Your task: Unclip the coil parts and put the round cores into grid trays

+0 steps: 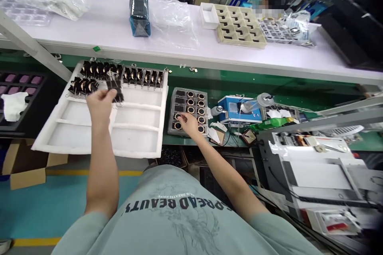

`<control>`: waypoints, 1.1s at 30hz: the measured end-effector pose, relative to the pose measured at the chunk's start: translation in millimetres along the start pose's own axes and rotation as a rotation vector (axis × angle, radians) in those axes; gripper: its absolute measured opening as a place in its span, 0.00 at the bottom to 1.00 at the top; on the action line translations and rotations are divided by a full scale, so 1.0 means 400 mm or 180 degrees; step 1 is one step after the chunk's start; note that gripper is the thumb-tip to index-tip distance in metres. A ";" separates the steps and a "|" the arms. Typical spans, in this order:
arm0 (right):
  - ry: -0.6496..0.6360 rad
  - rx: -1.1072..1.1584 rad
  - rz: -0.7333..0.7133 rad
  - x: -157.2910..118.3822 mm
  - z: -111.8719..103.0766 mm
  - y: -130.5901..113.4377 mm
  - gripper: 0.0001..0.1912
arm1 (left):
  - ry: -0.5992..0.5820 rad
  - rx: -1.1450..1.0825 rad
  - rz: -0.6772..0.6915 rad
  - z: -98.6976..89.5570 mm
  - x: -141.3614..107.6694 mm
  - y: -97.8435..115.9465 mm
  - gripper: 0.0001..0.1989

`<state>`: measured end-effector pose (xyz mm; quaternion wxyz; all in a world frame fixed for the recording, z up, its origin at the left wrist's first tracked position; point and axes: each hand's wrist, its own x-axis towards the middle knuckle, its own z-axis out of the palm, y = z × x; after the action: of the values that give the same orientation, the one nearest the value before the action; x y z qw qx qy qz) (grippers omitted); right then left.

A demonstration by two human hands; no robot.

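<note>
My left hand (101, 105) pinches a black binder clip (114, 87) above the white foam tray (161, 127). Rows of black clips holding round pieces (140, 76) stand along the tray's back compartments, and a few more stand at its left. Its front compartments show bare white bottoms. Right of the foam tray lies a clear plastic tray (182, 91) with gold-rimmed round parts (190, 110) in several pockets. My right hand (190, 125) reaches into this tray, its fingertips closed at a round part in the left column; whether they grip it is hidden.
A raised white shelf (104, 20) runs across the back, with a wrapped black stack (139, 8) and a beige divided tray (239, 26). Right of the plastic tray are a blue device (236, 109) and a green bottle (273, 122). A metal post (38, 50) rises at left.
</note>
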<state>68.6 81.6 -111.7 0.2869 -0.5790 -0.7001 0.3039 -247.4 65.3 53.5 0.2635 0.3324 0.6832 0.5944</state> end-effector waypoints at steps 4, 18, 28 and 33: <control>-0.0632 0.1572 0.0159 -0.100 -0.041 -0.100 0.36 | -0.1122 -0.1219 -0.0772 0.139 -0.249 -0.039 0.14; 0.0591 0.1308 0.1138 -0.342 -0.276 0.014 0.32 | -0.2917 -0.1607 -0.2354 0.384 -0.578 -0.119 0.22; 0.0396 0.0571 0.0941 -0.395 -0.303 -0.006 0.25 | -0.2576 -0.1305 -0.2152 0.428 -0.645 -0.152 0.22; -0.0309 0.1038 0.0352 -0.401 -0.288 -0.061 0.19 | -0.2258 -0.1169 -0.2107 0.377 -0.642 -0.143 0.23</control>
<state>166.2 -69.2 -26.2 0.3257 -0.5470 -0.6217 0.4563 22.7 -39.8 -35.3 0.7068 0.2278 0.5049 0.4400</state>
